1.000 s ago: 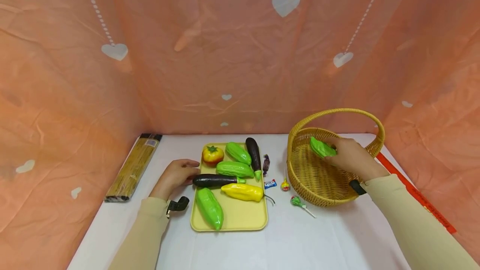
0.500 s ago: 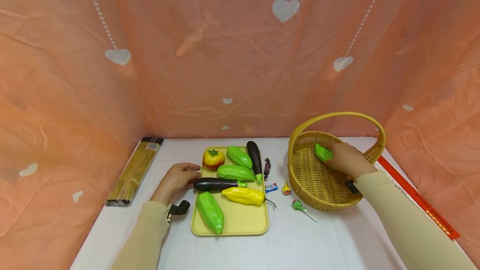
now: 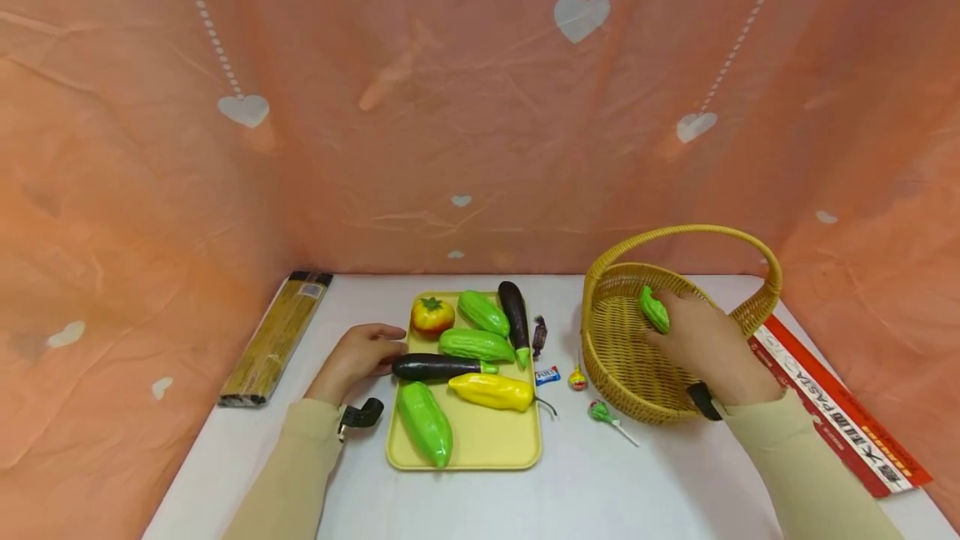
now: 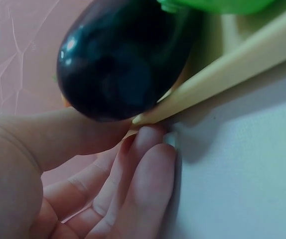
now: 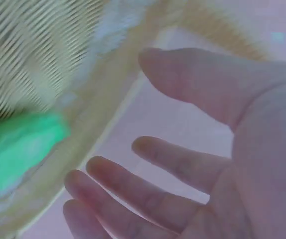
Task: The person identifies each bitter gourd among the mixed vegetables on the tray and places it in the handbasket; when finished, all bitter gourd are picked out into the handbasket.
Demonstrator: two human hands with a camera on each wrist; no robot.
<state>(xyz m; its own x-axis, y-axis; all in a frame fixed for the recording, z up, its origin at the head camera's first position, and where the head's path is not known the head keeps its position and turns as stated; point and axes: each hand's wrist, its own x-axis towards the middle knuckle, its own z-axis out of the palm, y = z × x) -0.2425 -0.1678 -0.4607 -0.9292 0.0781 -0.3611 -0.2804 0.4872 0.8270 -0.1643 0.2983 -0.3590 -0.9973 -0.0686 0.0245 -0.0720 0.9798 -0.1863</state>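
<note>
Right hand point(image 3: 708, 348) spread over wicker basket point(image 3: 622, 357); green vegetable point(image 3: 654, 311) inside, at the far side.
Right fingers are wide and hold nothing, apart from the vegetable in the right wrist view. Left hand point(image 3: 358, 361), thumb and fingertips close together, is at the left rim of the yellow tray point(image 3: 495, 444), beside the nearer eggplant point(image 3: 423, 367); whether it grips cannot be told.

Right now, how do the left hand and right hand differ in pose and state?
The left hand pinches the edge of the tray; the right hand holds nothing, its fingers spread. The left hand is beside an eggplant; the right hand is above the basket, apart from the green vegetable. Both emerge from tan sleeves.
</note>
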